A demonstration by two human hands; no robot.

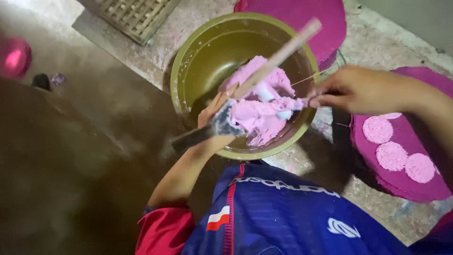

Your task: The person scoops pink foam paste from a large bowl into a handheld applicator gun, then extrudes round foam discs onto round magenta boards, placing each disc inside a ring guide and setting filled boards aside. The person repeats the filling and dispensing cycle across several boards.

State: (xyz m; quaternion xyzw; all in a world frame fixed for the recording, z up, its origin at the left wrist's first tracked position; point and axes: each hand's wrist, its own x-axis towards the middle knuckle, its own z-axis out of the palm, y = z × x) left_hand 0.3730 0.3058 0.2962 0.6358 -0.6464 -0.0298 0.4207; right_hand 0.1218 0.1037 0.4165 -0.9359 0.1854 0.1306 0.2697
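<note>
An olive-green bowl (188, 56) sits on the floor in front of me and holds a lump of pink dough (264, 111). My left hand (211, 113) reaches in over the near rim, closed around a dark flat scraper (191, 137) whose blade presses against the dough. A pale wooden stick (278, 55) slants up out of the dough beside that hand. My right hand (354, 89) comes from the right, fingers pinched on the dough's right edge at the rim. A thin thread (311, 76) runs by those fingers.
A pink round tray (401, 184) at the right carries three flat pink dough discs (391, 156). Another pink tray (321, 28) lies behind the bowl. A woven bamboo mat (132, 14) is at the top left, and a pink object (14, 56) at the far left.
</note>
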